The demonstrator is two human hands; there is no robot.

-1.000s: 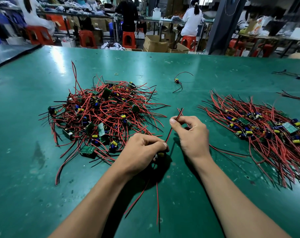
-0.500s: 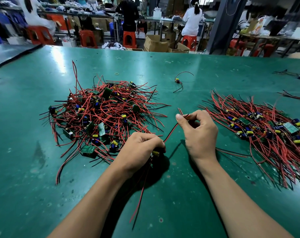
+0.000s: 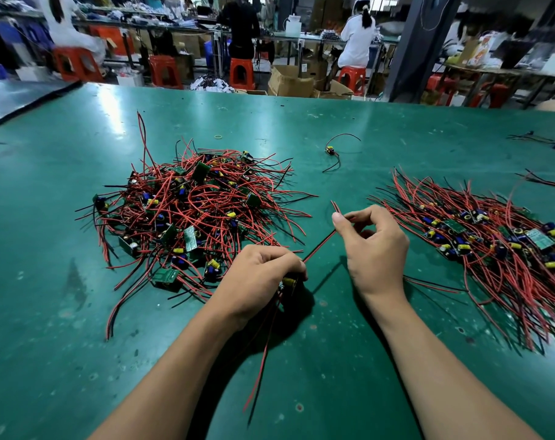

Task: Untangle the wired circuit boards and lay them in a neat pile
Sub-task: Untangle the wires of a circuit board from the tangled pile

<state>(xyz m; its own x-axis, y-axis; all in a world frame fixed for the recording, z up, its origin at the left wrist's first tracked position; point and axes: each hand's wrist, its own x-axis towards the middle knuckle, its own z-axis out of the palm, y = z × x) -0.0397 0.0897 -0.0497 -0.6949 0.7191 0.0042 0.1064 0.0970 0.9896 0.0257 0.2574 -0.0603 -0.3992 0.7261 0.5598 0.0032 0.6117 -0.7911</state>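
Note:
A tangled heap of small green circuit boards with red and black wires (image 3: 193,217) lies left of centre on the green table (image 3: 333,128). To the right lies a flatter pile of boards with their wires roughly aligned (image 3: 492,249). My left hand (image 3: 263,277) grips one board, whose yellow part (image 3: 289,282) shows under the fingers; its lower wires trail toward me. My right hand (image 3: 371,246) pinches that board's upper red and black wire pair (image 3: 320,246) between thumb and forefinger, and the wires run taut between the two hands.
One loose board with curled wires (image 3: 331,151) lies beyond my hands. A small rubber band (image 3: 218,136) sits further back. More stray wires (image 3: 539,139) lie at the far right edge. People sit on red stools at benches behind the table.
My right hand slid up and to the right along the wire pair, away from my left hand. The trailing wires below my left hand swung slightly.

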